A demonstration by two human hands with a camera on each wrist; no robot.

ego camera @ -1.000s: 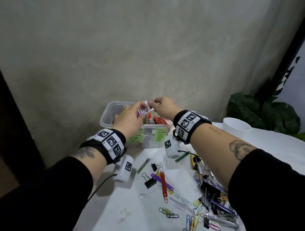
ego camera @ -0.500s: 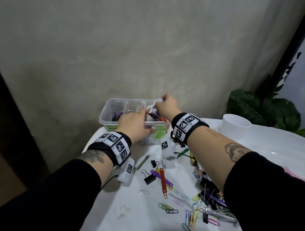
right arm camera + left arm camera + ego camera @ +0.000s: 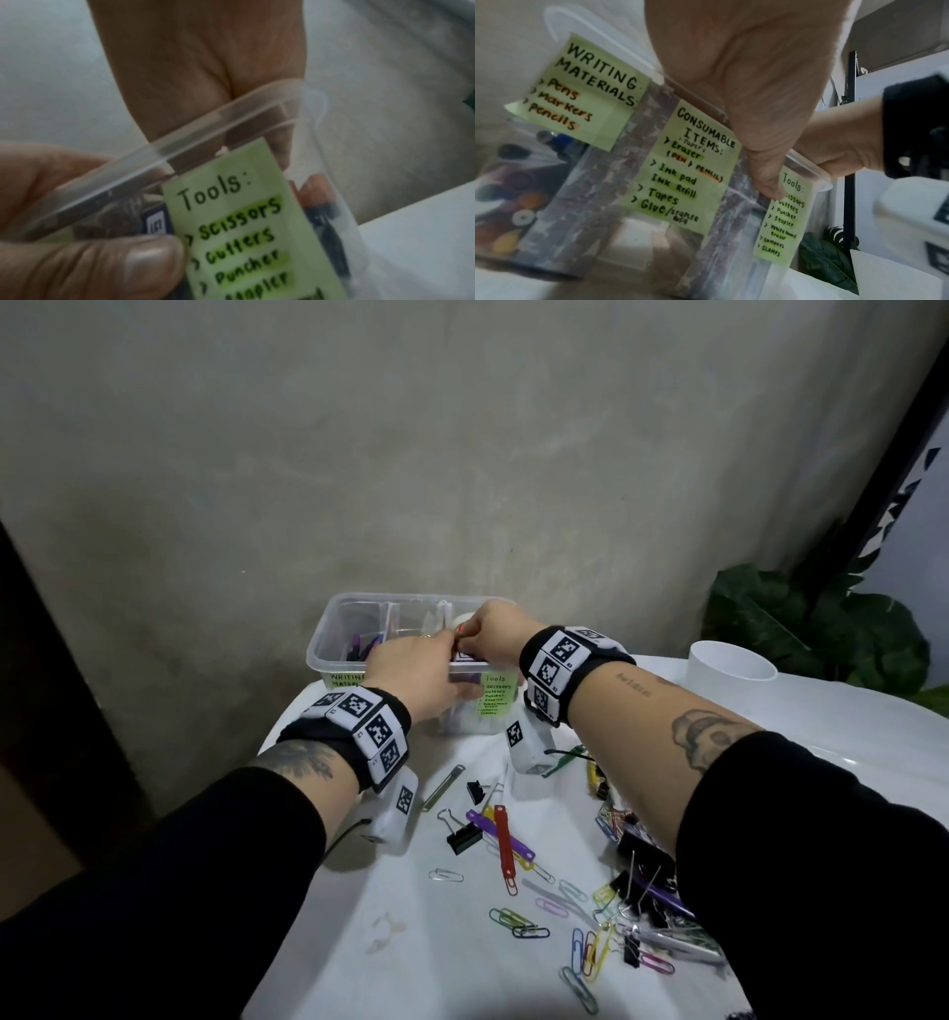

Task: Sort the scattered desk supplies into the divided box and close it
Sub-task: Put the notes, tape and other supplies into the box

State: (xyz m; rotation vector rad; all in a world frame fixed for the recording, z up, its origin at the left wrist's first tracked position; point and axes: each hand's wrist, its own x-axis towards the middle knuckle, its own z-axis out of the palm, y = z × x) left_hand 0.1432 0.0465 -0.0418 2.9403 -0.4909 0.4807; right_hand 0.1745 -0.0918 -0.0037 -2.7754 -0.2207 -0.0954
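The clear divided box [image 3: 328, 654] stands at the back of the white table, lid off. Green labels on its front wall [image 3: 618, 142] read Writing Materials, Consumable Items and Tools. My left hand [image 3: 418, 662] grips the front wall, with the thumb [image 3: 767, 182] pressed on the outside beside the Tools label [image 3: 231, 223]. My right hand [image 3: 488, 629] reaches over the rim [image 3: 205, 138], fingers curled down onto a small white and purple pack [image 3: 464, 655] inside the box. The same pack [image 3: 156, 223] shows through the wall. The fingertips are hidden.
Coloured paper clips [image 3: 565, 906], black binder clips [image 3: 462, 837] and a red fastener strip [image 3: 506, 845] lie scattered on the table near me. A white cup [image 3: 732, 662] stands at the right, a dark plant [image 3: 821, 629] behind it. A grey wall rises behind the box.
My right hand has brought the small pack down from above the rim into the box. My left hand let go of the pack and settled on the box's front wall.
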